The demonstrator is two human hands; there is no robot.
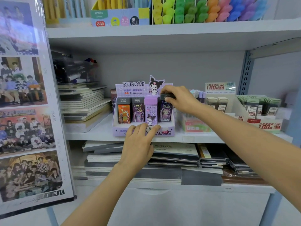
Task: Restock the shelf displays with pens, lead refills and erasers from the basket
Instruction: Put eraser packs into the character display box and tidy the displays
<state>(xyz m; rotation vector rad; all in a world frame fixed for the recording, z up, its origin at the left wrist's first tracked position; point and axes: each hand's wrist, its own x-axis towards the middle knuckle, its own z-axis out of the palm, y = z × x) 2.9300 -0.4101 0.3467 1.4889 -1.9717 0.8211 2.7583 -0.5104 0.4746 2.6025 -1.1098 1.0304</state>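
Looking down at the shelf, the right hand [177, 98] pinched the dark cap of a lead refill case [165, 111] standing in the end slot of the Kuromi display box [164, 132]. The left hand [140, 142] lay with loose fingers on the box's front lip just below, gripping nothing. Three other cases [138, 110] stood left of the pinching hand, so this row seemed nearly full; the basket was out of sight, so I couldn't tell what remained.

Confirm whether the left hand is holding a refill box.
No, the left hand rests on the Kuromi display; the right hand pinches the dark refill box.
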